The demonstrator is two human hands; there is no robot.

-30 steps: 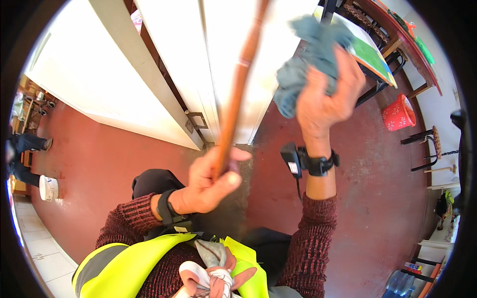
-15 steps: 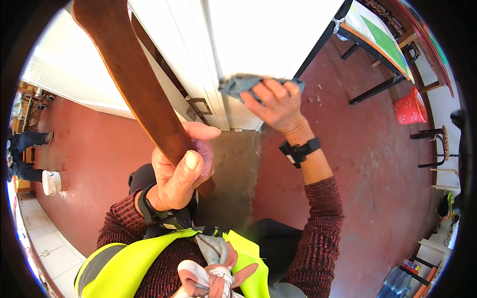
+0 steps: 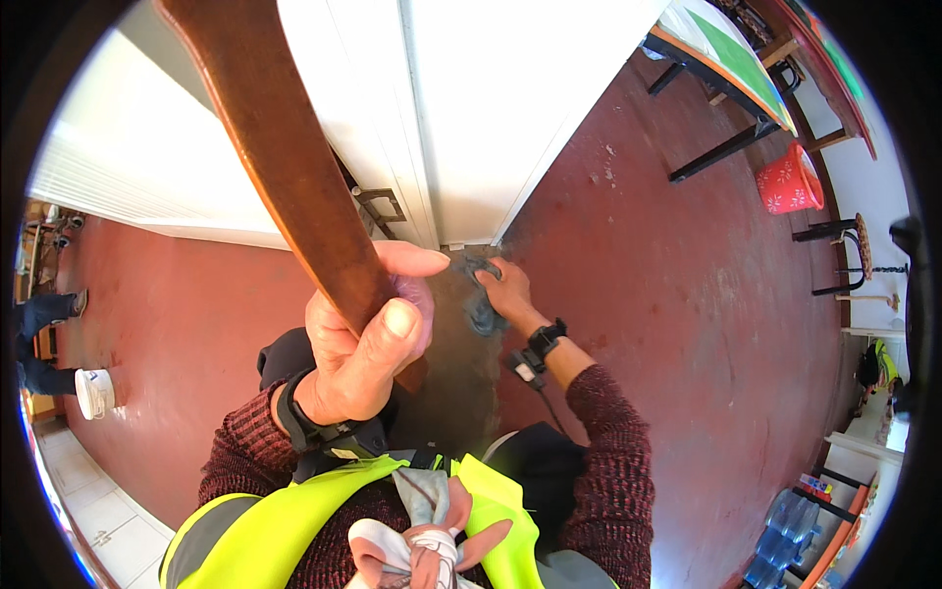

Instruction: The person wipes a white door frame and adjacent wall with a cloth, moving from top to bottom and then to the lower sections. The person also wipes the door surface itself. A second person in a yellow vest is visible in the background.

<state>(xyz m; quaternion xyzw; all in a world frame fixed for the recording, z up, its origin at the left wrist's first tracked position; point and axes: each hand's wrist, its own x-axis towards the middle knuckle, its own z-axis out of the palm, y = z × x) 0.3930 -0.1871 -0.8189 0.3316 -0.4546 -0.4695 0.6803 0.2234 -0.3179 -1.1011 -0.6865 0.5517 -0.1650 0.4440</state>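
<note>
My left hand (image 3: pixel 363 339) is closed round a long, flat brown wooden piece (image 3: pixel 280 147), which slants from the top left down past my fingers. What the upper end of the wood joins is out of view. My right hand (image 3: pixel 508 293) grips a crumpled grey-blue cloth (image 3: pixel 481 312), low over the bare grey strip of floor. Just beyond the cloth stands the bottom edge of a white door or cabinet panel (image 3: pixel 510 128). Whether the cloth touches the floor I cannot tell.
A metal door handle or latch (image 3: pixel 381 206) sits left of the white panel. At the right are a table (image 3: pixel 726 69), a red patterned bin (image 3: pixel 790 182) and a chair (image 3: pixel 849 245). Clear plastic bottles (image 3: pixel 780 540) stand lower right. Far left, a person's legs (image 3: pixel 49 339) show near a white bucket (image 3: pixel 95 393).
My right hand has moved down with the cloth, from the white panel to just above the grey floor strip. My left hand keeps its hold on the wood.
</note>
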